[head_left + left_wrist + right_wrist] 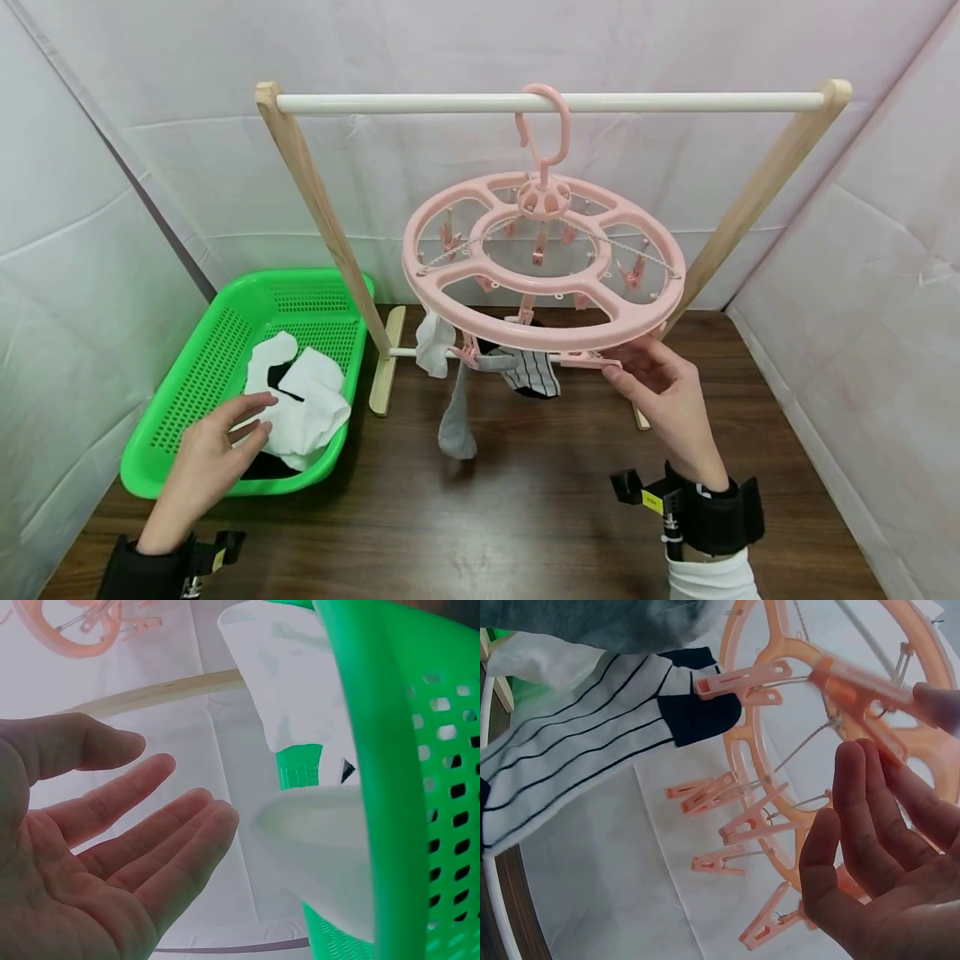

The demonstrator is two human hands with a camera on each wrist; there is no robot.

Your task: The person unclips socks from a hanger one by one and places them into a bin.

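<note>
A pink round clip hanger [540, 337] hangs by its hook, with a striped sock [534, 377], a grey sock [456, 427] and a white sock [435, 343] below its rim. At the rim's near right, my right hand [678, 404] pinches a pink clothespin [866, 696] between thumb and fingers. No cloth shows in that clothespin. My left hand [210, 458] hovers at the near side of the green basket [168, 408], fingers loosely bent and holding nothing. White socks [311, 392] with some black cloth lie in the basket, close to the left fingertips.
A white rod [420, 103] on wooden posts [318, 212] carries the hanger over the dark wooden table [480, 542]. Several unused pink clothespins [742, 814] dangle under the ring. White cloth walls [67, 217] stand around the back and sides.
</note>
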